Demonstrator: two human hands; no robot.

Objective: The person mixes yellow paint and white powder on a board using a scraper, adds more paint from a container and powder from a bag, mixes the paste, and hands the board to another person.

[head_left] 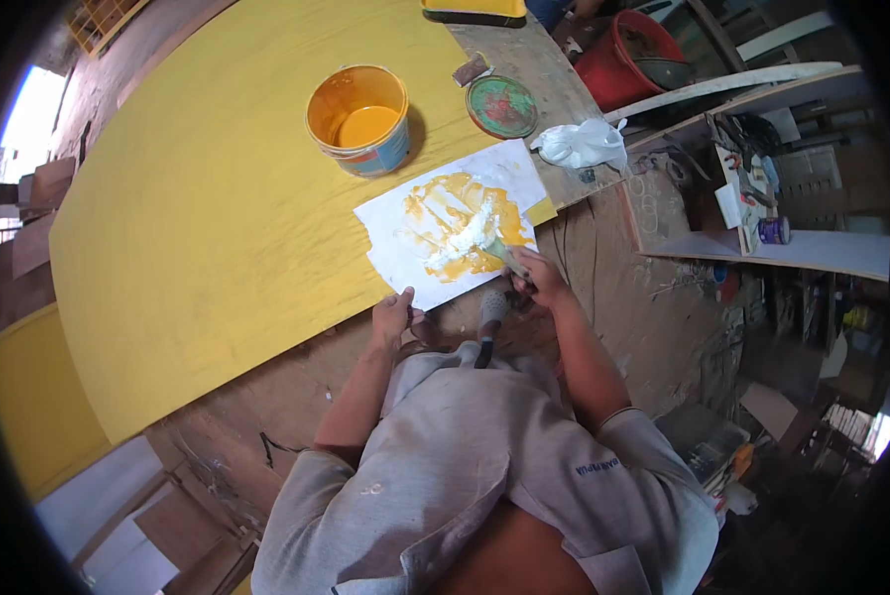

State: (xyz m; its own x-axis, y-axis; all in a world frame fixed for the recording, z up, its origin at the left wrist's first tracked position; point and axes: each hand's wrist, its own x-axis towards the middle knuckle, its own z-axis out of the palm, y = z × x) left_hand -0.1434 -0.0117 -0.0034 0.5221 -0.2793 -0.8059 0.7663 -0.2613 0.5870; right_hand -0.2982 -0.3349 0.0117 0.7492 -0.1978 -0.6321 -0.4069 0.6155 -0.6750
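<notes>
A white sheet point(380, 220), smeared with orange paint and white paste point(470, 238), lies at the near edge of the yellow board. My left hand point(393, 315) pinches the sheet's near left edge between thumb and fingers. In my right hand point(539, 277) is a putty knife point(505, 257), its blade reaching into the paste near the sheet's right side. Fingers partly cover its handle. Beyond the sheet stands a bucket point(357, 121) with orange paint inside.
The yellow board point(197, 228) spreads across the worktable. A paint-stained round lid point(502, 106), a small brown block point(471, 69) and a crumpled white plastic bag point(582, 145) lie at the right. Farther back are a yellow tray point(474, 10) and a red bucket point(631, 61). Shelving point(812, 248) stands right.
</notes>
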